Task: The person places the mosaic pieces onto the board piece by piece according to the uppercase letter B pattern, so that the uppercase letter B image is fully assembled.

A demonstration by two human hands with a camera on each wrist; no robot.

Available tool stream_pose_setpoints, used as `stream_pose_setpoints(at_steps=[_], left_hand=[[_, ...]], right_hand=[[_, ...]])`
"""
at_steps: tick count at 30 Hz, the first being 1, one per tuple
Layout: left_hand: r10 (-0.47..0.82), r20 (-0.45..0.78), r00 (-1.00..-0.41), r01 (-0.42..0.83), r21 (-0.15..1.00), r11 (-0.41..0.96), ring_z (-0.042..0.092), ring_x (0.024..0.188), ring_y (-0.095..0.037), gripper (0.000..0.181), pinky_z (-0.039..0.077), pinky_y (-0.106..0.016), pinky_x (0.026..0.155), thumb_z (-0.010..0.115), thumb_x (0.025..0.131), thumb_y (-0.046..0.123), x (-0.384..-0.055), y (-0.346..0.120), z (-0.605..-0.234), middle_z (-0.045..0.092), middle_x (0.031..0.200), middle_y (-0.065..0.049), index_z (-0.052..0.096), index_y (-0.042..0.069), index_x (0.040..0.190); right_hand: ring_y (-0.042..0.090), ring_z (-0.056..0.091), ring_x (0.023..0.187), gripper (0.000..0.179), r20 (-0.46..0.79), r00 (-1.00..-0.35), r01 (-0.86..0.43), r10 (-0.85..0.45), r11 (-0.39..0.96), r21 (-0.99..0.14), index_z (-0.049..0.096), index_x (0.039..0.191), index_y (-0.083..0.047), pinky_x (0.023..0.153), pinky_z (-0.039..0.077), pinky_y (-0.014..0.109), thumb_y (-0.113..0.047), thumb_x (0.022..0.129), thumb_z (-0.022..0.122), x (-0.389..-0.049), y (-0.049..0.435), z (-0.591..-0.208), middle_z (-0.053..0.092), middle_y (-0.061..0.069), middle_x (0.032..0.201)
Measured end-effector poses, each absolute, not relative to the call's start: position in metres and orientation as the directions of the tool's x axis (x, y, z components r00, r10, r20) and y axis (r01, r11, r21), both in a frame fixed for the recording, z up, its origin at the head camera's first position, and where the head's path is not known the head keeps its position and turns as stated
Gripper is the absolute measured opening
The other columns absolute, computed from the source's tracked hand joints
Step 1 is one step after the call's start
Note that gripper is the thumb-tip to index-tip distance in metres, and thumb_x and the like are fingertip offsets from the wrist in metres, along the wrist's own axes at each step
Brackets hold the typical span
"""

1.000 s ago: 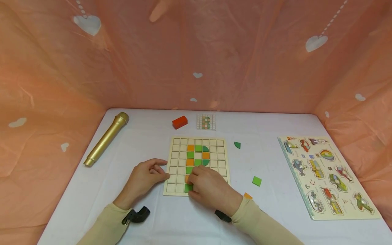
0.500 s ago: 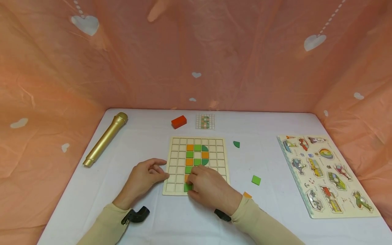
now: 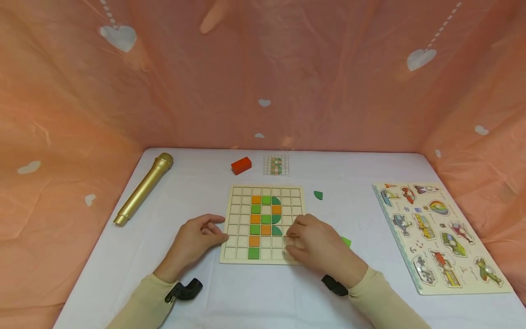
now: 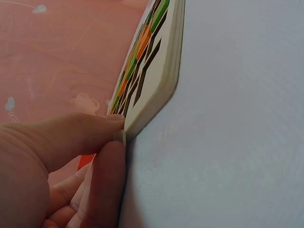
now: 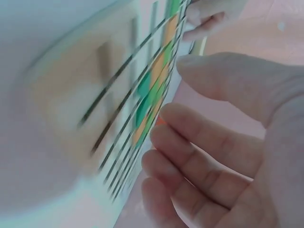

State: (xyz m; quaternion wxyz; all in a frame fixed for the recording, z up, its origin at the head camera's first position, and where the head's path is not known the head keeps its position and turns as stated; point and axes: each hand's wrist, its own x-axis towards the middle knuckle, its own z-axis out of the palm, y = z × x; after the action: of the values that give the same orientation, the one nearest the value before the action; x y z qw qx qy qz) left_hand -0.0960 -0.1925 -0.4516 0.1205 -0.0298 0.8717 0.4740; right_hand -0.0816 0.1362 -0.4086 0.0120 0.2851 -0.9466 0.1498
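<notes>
A wooden grid board [image 3: 236, 242] lies flat on the table, with orange, light green and dark green tiles set in its middle cells. My left hand [image 3: 192, 240] touches the board's left edge with thumb and index fingertip; the left wrist view shows the thumb [image 4: 95, 130] right against that edge. Over the board's right side hovers my right hand [image 3: 320, 242], fingers loosely bent and nothing between them in the right wrist view. Near the hand's left lie an orange square [image 3: 266, 230] and a dark green rounded tile [image 3: 277, 230] in one row.
Right of the board lie a dark green quarter-round tile [image 3: 318, 195] and a light green square [image 3: 346, 241], partly covered by the right hand. A pattern card [image 3: 276, 164], red block [image 3: 241, 165], gold microphone [image 3: 144, 188] and vehicle puzzle [image 3: 437, 237] lie around.
My right hand has lifted off the tiles and moved right, uncovering the orange square and dark green tile in the row. It now hides the loose orange tile. My left hand stays put.
</notes>
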Motion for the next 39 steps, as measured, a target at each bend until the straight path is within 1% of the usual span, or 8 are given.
stream_pose_setpoints(at_steps=[7, 14, 20, 23, 27, 30, 36, 39], left_hand=[[0.055, -0.241, -0.969, -0.169, 0.809, 0.563, 0.066, 0.076, -0.014, 0.049, 0.047, -0.028, 0.076, 0.091, 0.087, 0.025, -0.096, -0.19, -0.451, 0.074, 0.091, -0.001, 0.074, 0.011, 0.131], [0.046, -0.247, -0.968, -0.179, 0.808, 0.562, 0.066, 0.077, -0.015, 0.049, 0.047, -0.027, 0.076, 0.09, 0.088, 0.025, -0.095, -0.192, -0.451, 0.074, 0.093, -0.002, 0.074, 0.011, 0.132], [0.044, -0.256, -0.966, -0.189, 0.809, 0.556, 0.065, 0.077, -0.016, 0.049, 0.047, -0.027, 0.075, 0.09, 0.088, 0.025, -0.096, -0.192, -0.451, 0.074, 0.094, -0.002, 0.074, 0.011, 0.132], [0.05, -0.25, -0.967, -0.182, 0.815, 0.551, 0.066, 0.077, -0.016, 0.049, 0.047, -0.027, 0.075, 0.09, 0.087, 0.024, -0.095, -0.191, -0.451, 0.074, 0.093, -0.002, 0.074, 0.011, 0.132], [0.056, -0.242, -0.969, -0.173, 0.817, 0.55, 0.066, 0.077, -0.015, 0.049, 0.047, -0.026, 0.075, 0.091, 0.087, 0.024, -0.096, -0.191, -0.451, 0.074, 0.092, -0.002, 0.074, 0.01, 0.131], [0.056, -0.241, -0.969, -0.171, 0.816, 0.552, 0.066, 0.077, -0.015, 0.049, 0.047, -0.027, 0.076, 0.091, 0.087, 0.023, -0.096, -0.191, -0.452, 0.074, 0.091, -0.002, 0.074, 0.01, 0.131], [0.056, -0.238, -0.97, -0.17, 0.821, 0.545, 0.065, 0.077, -0.015, 0.049, 0.047, -0.026, 0.076, 0.091, 0.087, 0.023, -0.096, -0.191, -0.452, 0.074, 0.092, -0.002, 0.074, 0.011, 0.131], [0.054, -0.236, -0.97, -0.17, 0.822, 0.544, 0.065, 0.077, -0.015, 0.049, 0.047, -0.026, 0.075, 0.091, 0.086, 0.024, -0.096, -0.191, -0.453, 0.074, 0.092, -0.002, 0.075, 0.011, 0.131]], right_hand=[[0.012, 0.066, 0.1, 0.023, 0.069, -0.893, -0.448, -0.444, 0.864, -0.231, 0.08, 0.102, -0.016, 0.086, 0.059, 0.036, -0.028, 0.085, 0.091, -0.058, 0.189, -0.408, 0.069, -0.008, 0.102], [0.01, 0.065, 0.097, 0.023, 0.085, -0.927, -0.376, -0.366, 0.903, -0.209, 0.079, 0.096, -0.022, 0.083, 0.059, 0.036, -0.034, 0.083, 0.093, -0.037, 0.216, -0.415, 0.066, -0.011, 0.1], [0.013, 0.068, 0.104, 0.024, 0.057, -0.939, -0.344, -0.34, 0.913, -0.218, 0.078, 0.096, -0.024, 0.09, 0.06, 0.038, -0.032, 0.08, 0.095, -0.028, 0.22, -0.42, 0.069, -0.007, 0.107], [0.014, 0.069, 0.106, 0.02, 0.064, -0.942, -0.335, -0.329, 0.917, -0.218, 0.079, 0.094, -0.024, 0.092, 0.06, 0.04, -0.027, 0.081, 0.094, -0.027, 0.22, -0.422, 0.069, -0.007, 0.106], [0.01, 0.066, 0.101, 0.017, 0.077, -0.943, -0.333, -0.324, 0.918, -0.217, 0.078, 0.092, -0.024, 0.09, 0.06, 0.037, -0.023, 0.082, 0.092, -0.028, 0.219, -0.423, 0.066, -0.011, 0.1], [0.007, 0.063, 0.097, 0.018, 0.091, -0.939, -0.344, -0.331, 0.913, -0.218, 0.078, 0.092, -0.024, 0.086, 0.059, 0.035, -0.023, 0.082, 0.093, -0.031, 0.219, -0.423, 0.064, -0.014, 0.097], [0.006, 0.061, 0.091, 0.018, 0.123, -0.926, -0.376, -0.357, 0.901, -0.216, 0.077, 0.091, -0.021, 0.079, 0.058, 0.032, -0.025, 0.083, 0.093, -0.041, 0.21, -0.421, 0.065, -0.013, 0.094], [0.006, 0.061, 0.091, 0.017, 0.125, -0.914, -0.404, -0.385, 0.889, -0.216, 0.078, 0.091, -0.02, 0.079, 0.057, 0.032, -0.025, 0.084, 0.092, -0.047, 0.201, -0.419, 0.066, -0.013, 0.094]])
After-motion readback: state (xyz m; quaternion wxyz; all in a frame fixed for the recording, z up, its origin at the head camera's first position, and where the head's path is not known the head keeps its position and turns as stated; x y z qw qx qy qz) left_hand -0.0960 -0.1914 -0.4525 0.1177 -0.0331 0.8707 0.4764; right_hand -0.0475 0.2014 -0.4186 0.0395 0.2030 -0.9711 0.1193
